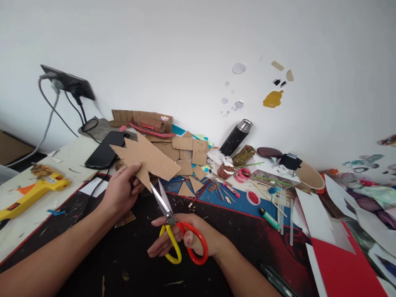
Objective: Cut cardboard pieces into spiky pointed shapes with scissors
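My left hand [123, 187] is closed on a jagged piece of cardboard [151, 159], with the thumb on top and pointed ends sticking out to the left and downward. In my right hand [201, 231] are scissors [168, 214] with one yellow and one red handle; the thumb goes through the red loop and fingers through the yellow one. The blades stand apart, their tips just below the cardboard's lower edge. Several cut cardboard triangles [186, 189] lie on the blue mat behind the scissors.
A yellow glue gun [34, 196] and a black phone [105, 150] lie to the left. Behind stands a cardboard boat model [151, 128]. A black flask [236, 136] leans near the wall. Paint jars [225, 169], sticks, a green cutter [269, 218] and red card [337, 264] sit to the right.
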Tool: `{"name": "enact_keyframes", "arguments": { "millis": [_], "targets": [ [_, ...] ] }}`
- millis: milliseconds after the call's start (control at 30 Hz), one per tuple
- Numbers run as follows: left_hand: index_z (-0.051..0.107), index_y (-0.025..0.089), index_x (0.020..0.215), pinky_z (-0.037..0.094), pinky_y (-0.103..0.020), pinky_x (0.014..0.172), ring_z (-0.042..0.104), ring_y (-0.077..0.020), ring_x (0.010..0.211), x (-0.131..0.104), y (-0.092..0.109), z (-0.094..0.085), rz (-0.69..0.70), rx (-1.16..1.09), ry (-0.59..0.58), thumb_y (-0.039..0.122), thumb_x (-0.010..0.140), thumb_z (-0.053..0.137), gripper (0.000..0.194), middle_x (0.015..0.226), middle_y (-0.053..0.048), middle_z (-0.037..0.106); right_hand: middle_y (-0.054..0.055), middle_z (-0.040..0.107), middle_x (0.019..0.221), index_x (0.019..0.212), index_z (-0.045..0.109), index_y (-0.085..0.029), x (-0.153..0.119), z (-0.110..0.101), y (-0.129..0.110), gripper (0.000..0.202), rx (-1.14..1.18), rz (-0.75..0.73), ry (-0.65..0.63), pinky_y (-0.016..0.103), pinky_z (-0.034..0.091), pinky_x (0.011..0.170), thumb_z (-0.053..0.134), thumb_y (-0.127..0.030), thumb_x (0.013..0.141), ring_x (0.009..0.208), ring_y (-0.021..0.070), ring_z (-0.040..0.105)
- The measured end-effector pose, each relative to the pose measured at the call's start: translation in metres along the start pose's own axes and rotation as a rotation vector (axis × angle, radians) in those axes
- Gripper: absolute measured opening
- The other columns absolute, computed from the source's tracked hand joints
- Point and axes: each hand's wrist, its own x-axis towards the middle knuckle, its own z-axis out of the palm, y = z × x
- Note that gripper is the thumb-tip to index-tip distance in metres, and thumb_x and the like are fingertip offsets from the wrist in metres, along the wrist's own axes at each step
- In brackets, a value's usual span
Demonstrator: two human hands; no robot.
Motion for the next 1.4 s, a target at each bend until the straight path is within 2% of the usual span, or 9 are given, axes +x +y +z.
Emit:
{"name": "enact_keyframes", "arguments": {
  "millis": [133,233,467,567,767,967,1133,1300,1400],
  "targets": [
    [0.051,0.022,0.065,0.024,-0.012,0.032,0.033,-0.0040,0.035,-0.001,0.001,0.001,0.005,-0.011,0.019,0.018,0.078,0.083,0.034,0.047,0.010,0.041,0.020,0.084,0.101,0.146,0.066,-0.013,0.002,-0.004,0.011,0.107,0.055,0.012,0.066,0.042,0.067,0.082,0.073,-0.098,0.081,0.087,0.0309,0.086],
    [0.050,0.022,0.066,0.023,-0.012,0.031,0.032,-0.0040,0.033,0.000,0.004,0.002,0.006,-0.017,0.018,0.018,0.077,0.083,0.034,0.047,0.011,0.040,0.015,0.080,0.089,0.143,0.068,-0.009,0.002,-0.005,0.018,0.109,0.015,0.044,0.096,0.034,0.062,0.064,0.066,-0.101,0.084,0.066,0.0237,0.079],
    [0.051,0.021,0.066,0.024,-0.012,0.031,0.032,-0.0038,0.034,-0.001,0.015,0.003,0.037,-0.022,-0.010,0.018,0.075,0.086,0.037,0.047,0.011,0.042,0.007,0.075,0.074,0.134,0.073,-0.007,0.003,0.002,0.011,0.098,-0.036,0.014,0.163,0.028,0.057,0.050,0.067,-0.095,0.091,0.044,0.0144,0.064],
    [0.051,0.021,0.066,0.025,-0.011,0.031,0.032,-0.0034,0.035,-0.004,0.016,0.004,0.042,-0.009,-0.013,0.018,0.074,0.090,0.040,0.048,0.011,0.043,0.006,0.075,0.073,0.132,0.073,-0.008,0.004,0.005,0.009,0.094,-0.047,0.014,0.197,0.024,0.052,0.046,0.067,-0.093,0.093,0.042,0.0134,0.062],
    [0.057,0.019,0.069,0.025,-0.010,0.033,0.033,-0.0027,0.036,-0.008,0.012,0.006,0.036,0.046,-0.039,0.024,0.073,0.096,0.040,0.048,0.011,0.043,0.007,0.075,0.076,0.133,0.072,-0.006,0.003,0.009,0.009,0.090,-0.064,0.011,0.238,0.024,0.051,0.044,0.070,-0.088,0.095,0.044,0.0143,0.064],
    [0.058,0.020,0.069,0.025,-0.011,0.034,0.033,-0.0036,0.037,-0.014,0.010,0.004,0.036,0.130,-0.099,0.032,0.072,0.098,0.042,0.048,0.010,0.044,0.006,0.074,0.074,0.131,0.072,-0.007,0.002,0.012,0.011,0.087,-0.065,0.009,0.276,0.023,0.050,0.043,0.071,-0.086,0.096,0.045,0.0150,0.065],
    [0.058,0.021,0.072,0.029,-0.014,0.036,0.035,-0.0062,0.038,-0.022,0.009,0.004,0.045,0.237,-0.192,0.041,0.079,0.096,0.043,0.048,0.009,0.045,0.005,0.074,0.073,0.130,0.073,-0.009,-0.001,0.018,0.006,0.082,-0.074,0.018,0.346,0.023,0.049,0.043,0.071,-0.084,0.097,0.045,0.0140,0.063],
    [0.064,0.022,0.089,0.029,-0.016,0.037,0.037,-0.0073,0.039,-0.030,0.009,0.006,0.057,0.319,-0.296,0.047,0.083,0.095,0.040,0.055,0.008,0.052,0.002,0.072,0.070,0.127,0.073,-0.010,-0.002,0.025,-0.003,0.086,-0.123,0.068,0.385,0.023,0.048,0.043,0.073,-0.088,0.092,0.044,0.0142,0.062],
    [0.061,0.022,0.088,0.030,-0.015,0.038,0.036,-0.0069,0.039,-0.032,0.010,0.007,0.051,0.316,-0.329,0.053,0.081,0.096,0.047,0.055,0.010,0.050,0.002,0.072,0.069,0.126,0.074,-0.010,-0.003,0.027,-0.007,0.089,-0.120,0.081,0.413,0.022,0.046,0.042,0.075,-0.091,0.087,0.044,0.0140,0.061]
  ]
}}
